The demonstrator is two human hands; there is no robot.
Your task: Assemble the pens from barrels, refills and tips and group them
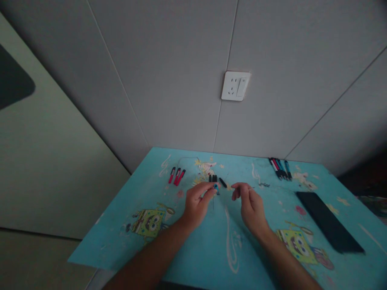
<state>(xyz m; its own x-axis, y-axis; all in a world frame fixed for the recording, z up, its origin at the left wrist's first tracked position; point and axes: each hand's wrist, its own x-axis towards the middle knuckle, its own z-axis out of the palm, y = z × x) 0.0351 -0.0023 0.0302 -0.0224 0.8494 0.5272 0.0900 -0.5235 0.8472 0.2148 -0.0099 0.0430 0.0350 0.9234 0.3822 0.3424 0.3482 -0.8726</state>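
Observation:
My left hand [196,203] pinches a small blue pen part [216,187] between thumb and fingertips, its end turned partly toward me. Just right of it, my right hand [249,203] hovers over the table with fingers loosely bent and apart, and I see nothing in it. Beyond the left fingertips lie several short black pen pieces [213,178], with one black piece [223,182] slanting apart from them. To the left rest red pen parts with black ends [177,176], side by side.
At the back right lies a row of several pens [280,169], red, white and blue with black ends. A flat dark rectangular case [329,221] lies on the right of the blue cartoon-printed table [121,245]. A wall with a socket [236,85] stands behind.

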